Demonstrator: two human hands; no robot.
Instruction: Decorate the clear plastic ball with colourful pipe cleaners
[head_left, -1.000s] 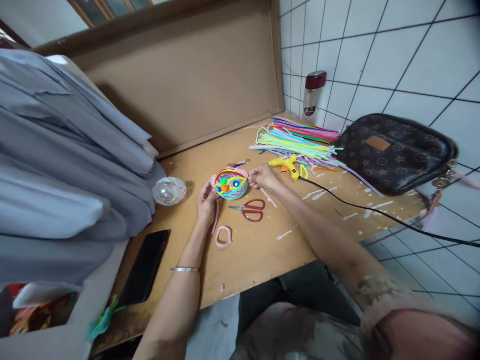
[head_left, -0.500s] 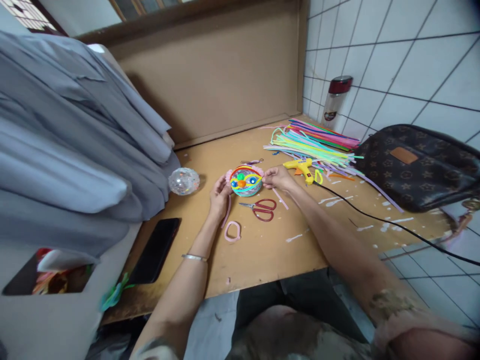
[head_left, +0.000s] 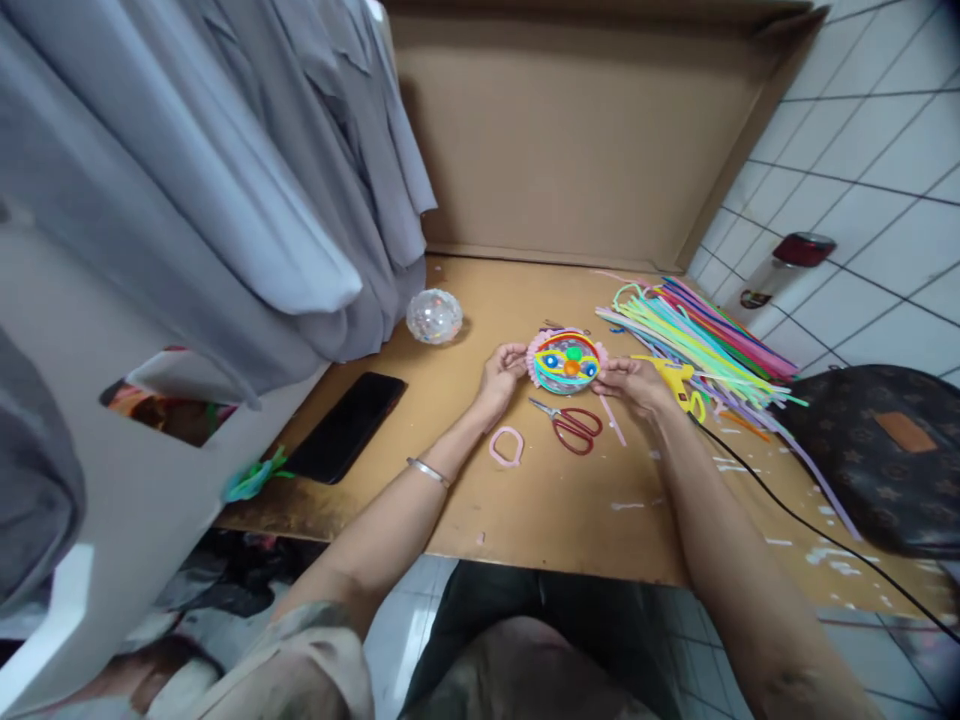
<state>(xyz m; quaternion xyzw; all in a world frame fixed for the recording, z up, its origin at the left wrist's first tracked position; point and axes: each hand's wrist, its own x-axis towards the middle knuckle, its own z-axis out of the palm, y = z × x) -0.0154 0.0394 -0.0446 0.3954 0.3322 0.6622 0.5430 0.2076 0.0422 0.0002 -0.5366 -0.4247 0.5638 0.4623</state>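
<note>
Between my two hands is a round craft face [head_left: 568, 345] with a pink bumpy rim, blue eyes, an orange nose, a green dot and coloured pipe-cleaner bands. Its clear body seems to be plastic. My left hand [head_left: 504, 382] grips the left rim with closed fingers. At the right rim, my right hand [head_left: 631, 384] pinches the edge. Just below the face lie red-handled scissors [head_left: 576, 430], their blades pointing left. A pink pipe-cleaner loop [head_left: 507, 447] rests left of the scissors, and a short pink strip [head_left: 613, 422] lies under my right hand.
Behind my right hand are a yellow glue gun [head_left: 679, 382] with a black cord and many pipe cleaners [head_left: 697, 330]. A brown bag [head_left: 885, 450] and a bottle [head_left: 780, 270] stand right. A clear ball [head_left: 434, 317] and a black phone [head_left: 349, 427] lie left, near grey cloth [head_left: 300, 200].
The view has swung left, so everything sits further right. The pink strip that hung below my left hand no longer shows, and more pink rim is visible around the face. Both hands still hold it.
</note>
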